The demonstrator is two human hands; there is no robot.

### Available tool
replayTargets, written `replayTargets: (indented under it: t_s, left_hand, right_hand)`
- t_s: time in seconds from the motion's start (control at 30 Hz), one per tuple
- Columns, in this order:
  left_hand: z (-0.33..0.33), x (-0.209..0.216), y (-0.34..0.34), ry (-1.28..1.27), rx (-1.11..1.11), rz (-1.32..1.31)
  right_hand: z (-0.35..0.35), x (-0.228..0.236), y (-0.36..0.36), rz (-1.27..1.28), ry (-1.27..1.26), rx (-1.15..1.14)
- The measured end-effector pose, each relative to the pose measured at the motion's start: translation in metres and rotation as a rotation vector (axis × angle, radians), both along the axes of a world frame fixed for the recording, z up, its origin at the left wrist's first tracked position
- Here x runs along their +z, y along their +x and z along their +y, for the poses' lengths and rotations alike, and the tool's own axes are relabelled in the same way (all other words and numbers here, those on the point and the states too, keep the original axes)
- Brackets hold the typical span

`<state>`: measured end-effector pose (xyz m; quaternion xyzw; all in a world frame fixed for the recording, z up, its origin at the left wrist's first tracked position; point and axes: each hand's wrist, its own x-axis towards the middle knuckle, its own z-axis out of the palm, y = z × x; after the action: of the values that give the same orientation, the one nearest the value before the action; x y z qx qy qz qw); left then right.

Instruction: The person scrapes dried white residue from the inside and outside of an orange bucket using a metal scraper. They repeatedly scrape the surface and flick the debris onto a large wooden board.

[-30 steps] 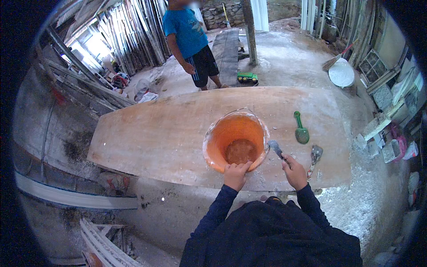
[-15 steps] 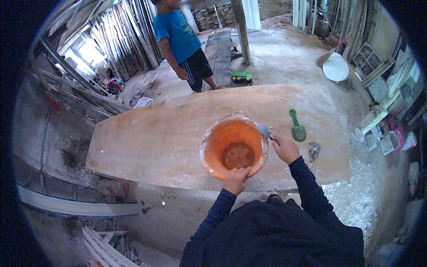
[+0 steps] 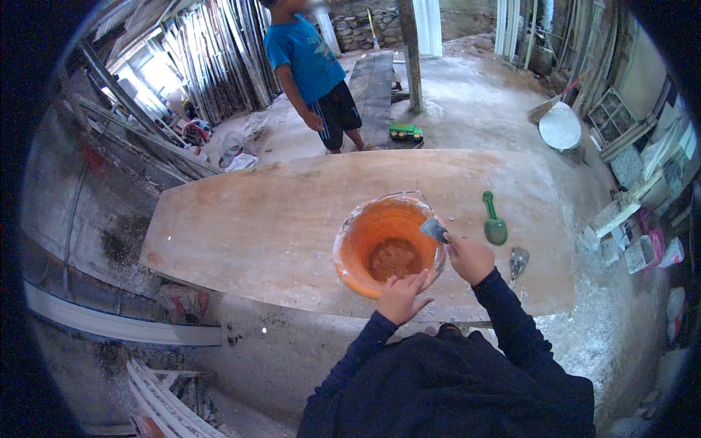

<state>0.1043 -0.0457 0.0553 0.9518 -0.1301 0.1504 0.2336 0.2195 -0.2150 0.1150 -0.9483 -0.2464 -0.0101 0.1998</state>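
Observation:
An orange bucket (image 3: 354, 274) stands on the wooden board, its rim smeared white and a brownish layer at its bottom. Its wire handle rests toward the far side. My right hand (image 3: 471, 257) is closed around the handle of a putty knife (image 3: 432, 230), whose grey blade sits over the bucket's right rim. At the near rim is my left hand (image 3: 401, 299), fingers stretched out and thumb apart, holding nothing. A green toy shovel (image 3: 495, 231) lies to the right of the bucket. Nearer, another scraper (image 3: 518, 261) with a whitish crust lies on the board.
The long wooden board (image 3: 241, 226) carries white crumbs near the bucket. Beyond it stands a person (image 3: 305, 66) in a blue shirt, beside a green toy truck (image 3: 405, 133). A broom (image 3: 544, 109) and a white basin (image 3: 560, 126) are on the floor at the far right.
My left hand has loosened from the bucket's near rim and its fingers have straightened. The putty knife has turned, its blade showing broader over the rim. The whole view has shifted slightly.

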Motion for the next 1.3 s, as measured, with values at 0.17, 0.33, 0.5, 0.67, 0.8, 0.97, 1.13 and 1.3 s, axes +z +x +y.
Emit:
replayTargets:
  t_s: [0.17, 0.33, 0.5, 0.67, 0.8, 0.97, 1.13, 1.3]
  left_hand:
    - [-0.028, -0.009, 0.008, 0.16, 0.152, 0.061]
    - [-0.027, -0.013, 0.009, 0.162, 0.163, 0.019]
    - [-0.023, -0.013, 0.009, 0.146, 0.158, -0.004]
    - [-0.022, -0.017, 0.006, 0.148, 0.198, -0.011]
    - [-0.024, -0.011, 0.006, 0.138, 0.196, 0.007]
    - [-0.025, -0.015, 0.009, 0.108, 0.171, -0.04]
    - [-0.022, -0.008, 0.007, 0.174, 0.21, -0.001]
    - [-0.024, -0.019, 0.006, 0.132, 0.22, -0.034]
  right_hand:
    - [0.017, -0.009, 0.009, -0.091, -0.054, -0.059]
    - [0.021, -0.012, 0.028, -0.109, -0.038, 0.007]
    - [0.035, -0.017, 0.05, -0.076, -0.014, 0.021]
    - [0.022, 0.011, 0.04, -0.075, -0.056, 0.133]
    - [0.02, 0.0, 0.027, -0.132, -0.122, 0.085]
    - [0.042, -0.024, 0.044, -0.193, -0.067, 0.052]
    - [0.04, -0.022, 0.046, -0.209, -0.149, 0.109]
    - [0.027, -0.017, 0.026, -0.327, -0.149, 0.098]
